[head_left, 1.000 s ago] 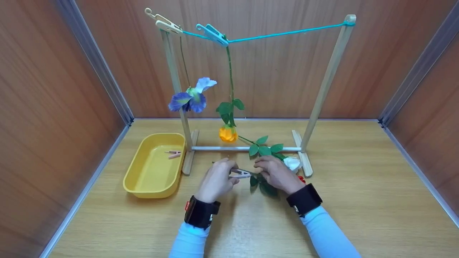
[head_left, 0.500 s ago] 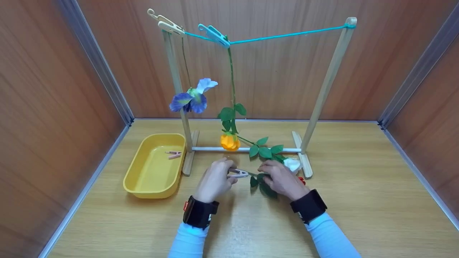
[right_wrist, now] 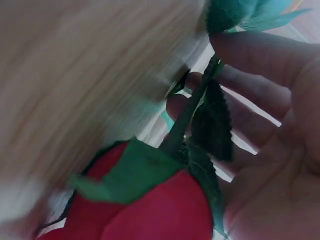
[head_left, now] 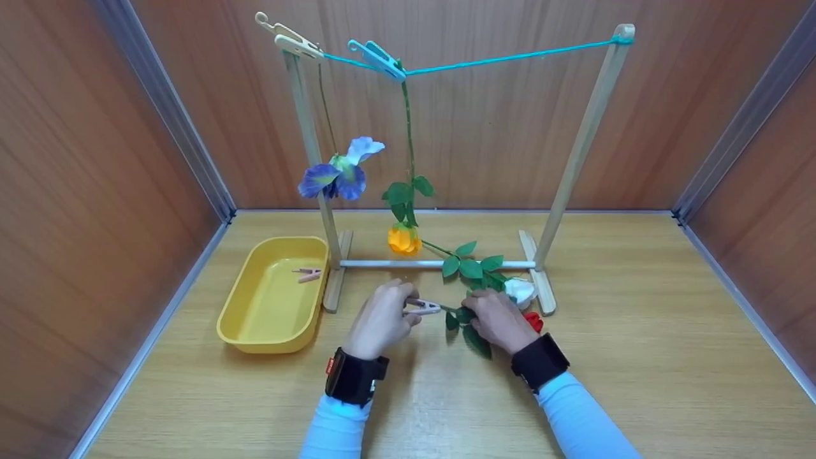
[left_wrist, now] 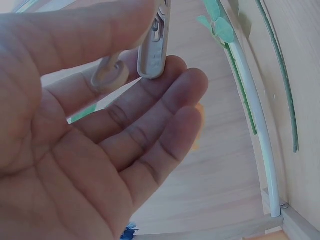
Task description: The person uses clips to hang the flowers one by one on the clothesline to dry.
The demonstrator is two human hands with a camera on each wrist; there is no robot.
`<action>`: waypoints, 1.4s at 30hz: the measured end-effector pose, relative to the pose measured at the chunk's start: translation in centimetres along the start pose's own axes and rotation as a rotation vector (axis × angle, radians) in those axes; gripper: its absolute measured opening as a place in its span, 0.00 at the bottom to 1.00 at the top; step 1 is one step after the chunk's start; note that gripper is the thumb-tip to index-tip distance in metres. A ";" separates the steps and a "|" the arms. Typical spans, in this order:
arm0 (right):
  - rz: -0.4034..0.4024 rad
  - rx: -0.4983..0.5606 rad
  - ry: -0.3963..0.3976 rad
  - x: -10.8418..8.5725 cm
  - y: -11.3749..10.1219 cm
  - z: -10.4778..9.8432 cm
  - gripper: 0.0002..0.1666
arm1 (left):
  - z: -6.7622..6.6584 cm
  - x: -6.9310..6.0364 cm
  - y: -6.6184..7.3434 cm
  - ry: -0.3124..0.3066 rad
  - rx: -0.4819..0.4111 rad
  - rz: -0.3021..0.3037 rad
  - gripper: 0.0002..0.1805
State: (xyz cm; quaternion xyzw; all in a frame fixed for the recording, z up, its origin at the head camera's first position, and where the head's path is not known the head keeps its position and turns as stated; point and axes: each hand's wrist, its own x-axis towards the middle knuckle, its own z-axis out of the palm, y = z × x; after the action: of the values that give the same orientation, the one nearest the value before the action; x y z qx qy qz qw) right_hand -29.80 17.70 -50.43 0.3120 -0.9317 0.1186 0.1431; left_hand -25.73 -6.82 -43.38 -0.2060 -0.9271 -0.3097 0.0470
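Left hand [head_left: 381, 324] pinches a pale plastic clothespin [left_wrist: 152, 57], right hand [head_left: 500, 319] grips the leafy green stem [right_wrist: 185, 120] of a red fabric rose [right_wrist: 160, 212] low by the light wood tabletop [head_left: 612, 382]. Probably the clip-meets-stem stage, so next calls for a steady stem and firm squeeze, imo.

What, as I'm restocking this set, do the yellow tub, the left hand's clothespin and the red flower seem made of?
Tub: probably plastic, smooth with a soft sheen; its rounded corners look moulded.
Clothespin: likely plastic, satiny; its slotted body looks moulded.
Red flower: perhaps matte cloth; petals look evenly coloured, but blur leaves that open.
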 end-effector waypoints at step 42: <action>0.187 0.660 0.159 0.0 0.3 -4.8 0.15 | -0.8 -0.4 1.3 0.289 -0.094 0.131 0.17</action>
State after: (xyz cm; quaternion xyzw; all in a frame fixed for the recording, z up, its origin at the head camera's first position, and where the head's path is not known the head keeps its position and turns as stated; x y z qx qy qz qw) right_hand -29.06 19.45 -46.04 0.2447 -0.8536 0.4498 0.0954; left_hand -24.90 -6.51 -42.06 -0.2211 -0.8797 -0.3754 0.1904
